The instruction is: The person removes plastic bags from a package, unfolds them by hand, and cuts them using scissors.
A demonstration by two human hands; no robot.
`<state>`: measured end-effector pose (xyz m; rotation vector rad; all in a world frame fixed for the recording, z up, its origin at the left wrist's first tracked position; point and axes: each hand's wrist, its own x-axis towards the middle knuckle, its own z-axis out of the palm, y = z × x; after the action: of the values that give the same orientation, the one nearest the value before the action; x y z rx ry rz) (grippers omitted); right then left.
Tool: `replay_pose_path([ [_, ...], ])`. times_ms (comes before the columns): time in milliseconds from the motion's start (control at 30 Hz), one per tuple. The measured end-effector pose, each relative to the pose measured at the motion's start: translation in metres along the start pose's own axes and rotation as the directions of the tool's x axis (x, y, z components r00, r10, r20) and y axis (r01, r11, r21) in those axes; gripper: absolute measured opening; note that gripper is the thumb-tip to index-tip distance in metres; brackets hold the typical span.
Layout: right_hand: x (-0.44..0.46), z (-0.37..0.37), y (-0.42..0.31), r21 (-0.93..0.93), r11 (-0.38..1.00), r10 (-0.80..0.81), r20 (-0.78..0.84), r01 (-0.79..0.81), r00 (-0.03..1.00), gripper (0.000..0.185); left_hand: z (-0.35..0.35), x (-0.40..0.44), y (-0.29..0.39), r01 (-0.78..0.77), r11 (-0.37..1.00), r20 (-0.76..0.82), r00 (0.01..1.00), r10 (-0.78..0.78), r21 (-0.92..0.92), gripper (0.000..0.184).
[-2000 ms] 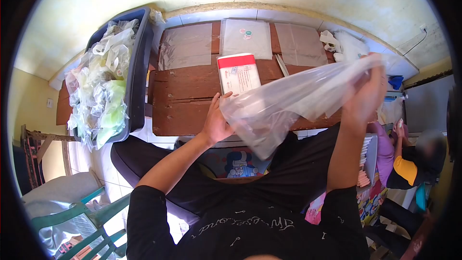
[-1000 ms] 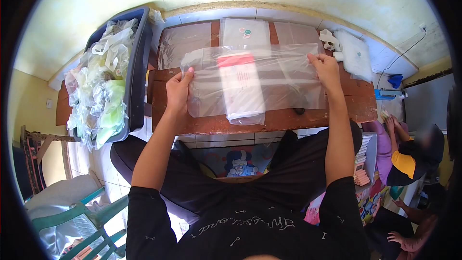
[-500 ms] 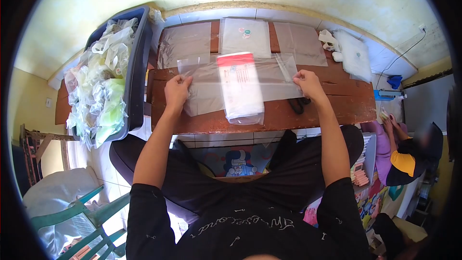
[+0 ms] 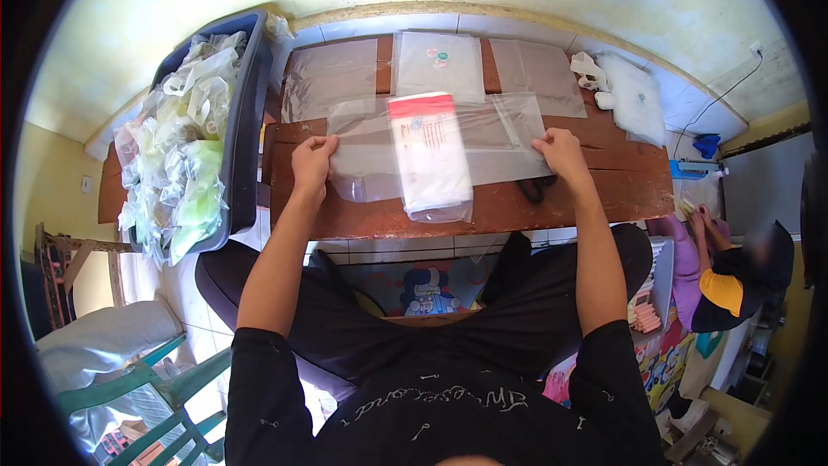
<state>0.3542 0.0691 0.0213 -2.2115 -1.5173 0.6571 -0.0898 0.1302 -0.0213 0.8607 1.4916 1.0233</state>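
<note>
A clear plastic bag (image 4: pixel 362 164) is stretched sideways low over the brown wooden table. My left hand (image 4: pixel 312 164) pinches its left edge, and the fingers of my right hand (image 4: pixel 562 155) are closed on its right edge. Midway between my hands lies a white packet (image 4: pixel 435 164) with a red band at its top and a clear wrapper. The bag and packet overlap; I cannot tell which is on top. A black looped object (image 4: pixel 533 190) sits near my right hand, partly hidden by the bag.
Flat clear plastic sheets (image 4: pixel 332 78) and a stack of printed clear bags (image 4: pixel 438 69) lie along the table's back. More plastic (image 4: pixel 636 99) is at the right. A dark tub (image 4: pixel 246 134) heaped with bags stands left. Another person (image 4: pixel 724 280) sits at the right.
The plastic bag has shifted slightly to the right. My right hand has moved a little right with it, and my left hand has moved slightly left. The packet is nearly in the same place.
</note>
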Motion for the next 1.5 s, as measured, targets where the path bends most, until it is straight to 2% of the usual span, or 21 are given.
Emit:
replay_pose_path([
  [33,0.001,-0.001,0.000,-0.027,0.998,-0.049,-0.030,0.048,0.998,0.028,-0.003,0.002,0.000,-0.023,1.000,-0.017,1.000,0.023,0.015,0.017],
  [133,-0.002,-0.002,-0.004,-0.057,0.997,-0.047,-0.063,0.044,0.997,0.027,-0.004,0.002,0.001,-0.030,0.999,-0.028,0.999,0.030,0.024,0.016],
  [233,0.001,0.002,-0.001,-0.025,1.000,0.009,-0.019,-0.009,1.000,0.026,0.001,-0.002,0.003,-0.025,1.000,-0.025,0.999,0.026,0.016,0.017],
  [300,0.001,0.001,-0.002,-0.001,1.000,-0.018,-0.007,0.018,1.000,0.025,0.007,-0.005,0.004,-0.038,0.999,-0.027,0.999,0.038,0.016,0.018],
  [367,-0.001,0.000,-0.007,0.023,0.999,-0.045,0.004,0.044,0.999,0.024,0.013,-0.010,0.005,-0.128,0.991,-0.064,0.989,0.130,0.039,0.019],
  [433,-0.004,0.002,-0.015,0.073,0.985,-0.152,-0.080,0.158,0.985,0.021,0.015,-0.015,0.006,-0.144,0.986,-0.030,0.989,0.146,0.082,0.019],
  [467,-0.003,0.005,-0.016,0.074,0.985,-0.152,-0.079,0.158,0.985,0.021,0.014,-0.017,0.006,-0.161,0.979,0.003,0.987,0.162,0.124,0.019],
  [533,-0.002,0.011,-0.016,0.019,0.954,-0.290,-0.206,0.300,0.935,0.018,0.016,-0.016,0.006,-0.167,0.972,-0.006,0.985,0.171,0.167,0.018],
  [667,0.003,0.003,-0.019,-0.010,0.957,-0.282,-0.262,0.290,0.923,0.015,0.009,-0.010,0.007,-0.180,0.962,-0.053,0.979,0.194,0.205,0.016],
  [700,0.003,-0.003,-0.024,0.147,0.967,-0.175,-0.221,0.210,0.959,0.015,0.008,-0.007,0.006,-0.180,0.962,-0.055,0.979,0.195,0.205,0.016],
  [733,0.002,-0.007,-0.027,0.296,0.948,-0.072,-0.163,0.118,0.984,0.015,0.006,-0.005,0.005,-0.174,0.977,-0.044,0.983,0.180,0.125,0.014],
  [767,0.003,-0.006,-0.027,0.295,0.948,-0.073,-0.163,0.119,0.984,0.015,0.005,-0.003,0.004,-0.165,0.985,-0.033,0.985,0.167,0.046,0.013],
  [933,0.004,-0.001,-0.025,0.381,0.922,-0.009,-0.136,0.061,0.991,0.015,0.014,-0.007,0.007,-0.119,0.993,-0.033,0.992,0.118,-0.020,0.013],
  [967,0.007,0.001,-0.022,0.382,0.922,-0.009,-0.137,0.061,0.991,0.015,0.014,-0.009,0.009,-0.111,0.993,-0.010,0.994,0.111,-0.039,0.014],
  [1033,0.013,0.002,-0.014,0.127,0.966,-0.172,-0.328,0.224,0.929,0.016,0.013,-0.008,0.007,-0.128,0.991,0.021,0.992,0.128,-0.035,0.015],
  [1133,0.017,-0.008,-0.010,0.207,0.969,-0.078,-0.250,0.132,0.965,0.018,0.016,-0.008,0.004,-0.139,0.990,0.034,0.990,0.140,-0.029,0.015],
  [1200,0.013,-0.019,-0.013,0.194,0.972,-0.083,-0.241,0.132,0.967,0.018,0.018,-0.009,0.001,-0.137,0.990,0.016,0.990,0.137,-0.028,0.015],
  [1367,0.010,-0.029,-0.017,0.140,0.983,-0.080,-0.254,0.119,0.964,0.018,0.022,-0.011,-0.008,-0.032,0.989,0.101,0.994,0.048,-0.147,0.018],
  [1467,0.006,-0.030,-0.027,0.154,0.976,-0.111,-0.253,0.153,0.961,0.019,0.025,-0.015,-0.008,-0.032,0.995,0.154,0.987,0.047,-0.097,0.020],
  [1500,0.004,-0.031,-0.033,0.284,0.941,-0.112,-0.249,0.183,0.962,0.018,0.026,-0.016,-0.008,-0.030,0.995,0.154,0.987,0.045,-0.096,0.020],
])
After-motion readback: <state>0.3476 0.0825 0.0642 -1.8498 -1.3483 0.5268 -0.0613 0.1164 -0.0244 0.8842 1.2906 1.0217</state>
